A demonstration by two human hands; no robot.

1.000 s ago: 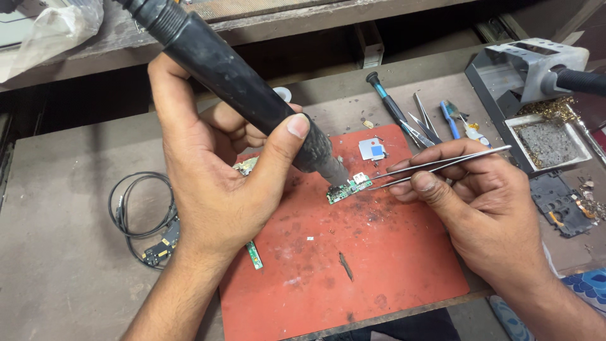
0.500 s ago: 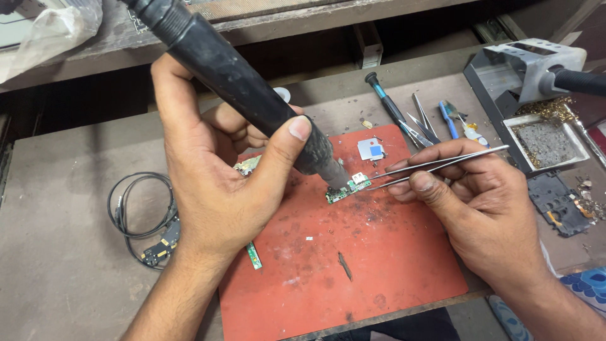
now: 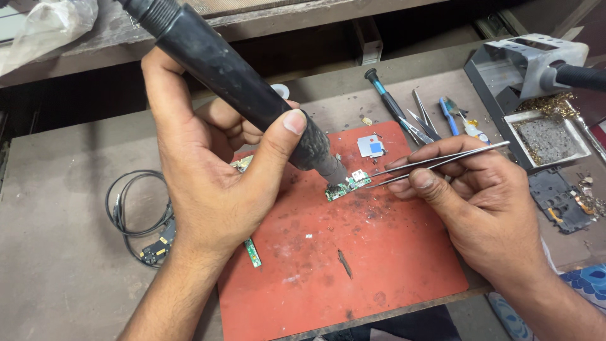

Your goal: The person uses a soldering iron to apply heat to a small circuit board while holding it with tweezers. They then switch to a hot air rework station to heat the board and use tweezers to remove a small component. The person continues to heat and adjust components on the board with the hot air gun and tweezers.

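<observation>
— Far left of the desk (image 3: 57, 252)?
— Coiled black cable (image 3: 136, 211), lying flat, small connector board at its lower end. Clear plastic bag (image 3: 47, 28) up in the top left corner, on the ledge behind.

— Next along?
— Left hand (image 3: 208, 183), wrapped tight around a thick black hot-air handpiece (image 3: 233, 76). Thumb pressed on the barrel, fingers curled behind. Handpiece slanting down from upper left, nozzle tip right over the small green circuit board (image 3: 347, 186), seemingly just short of touching.

— And the board itself?
— Flat on the red work mat (image 3: 353, 265), toward the mat's upper middle, between the two hands. Silver connector at its right end.

— Anything else on the mat?
— Thin green strip (image 3: 252, 252) at the left edge, partly under the left wrist. Dark sliver (image 3: 344, 263) lower centre. Square metal shield with a blue patch (image 3: 371, 146) near the top edge. Scattered dark specks and scorch marks.

— Further right?
— Right hand (image 3: 480, 202), pinching metal tweezers (image 3: 435, 163) between thumb and fingers. Tweezer points aimed left, meeting the right end of the green board; grip on the board not clear.

— Behind that hand?
— Screwdriver with a dark handle (image 3: 388, 104), spare tweezers (image 3: 420, 120), blue-handled tool (image 3: 448, 117), all lying near each other beyond the mat.

— Far right?
— Grey tool stand (image 3: 524, 57) with a tray of brass wool (image 3: 549, 136) in front. Dark phone parts (image 3: 558, 202) just below, at the desk's right edge.
</observation>
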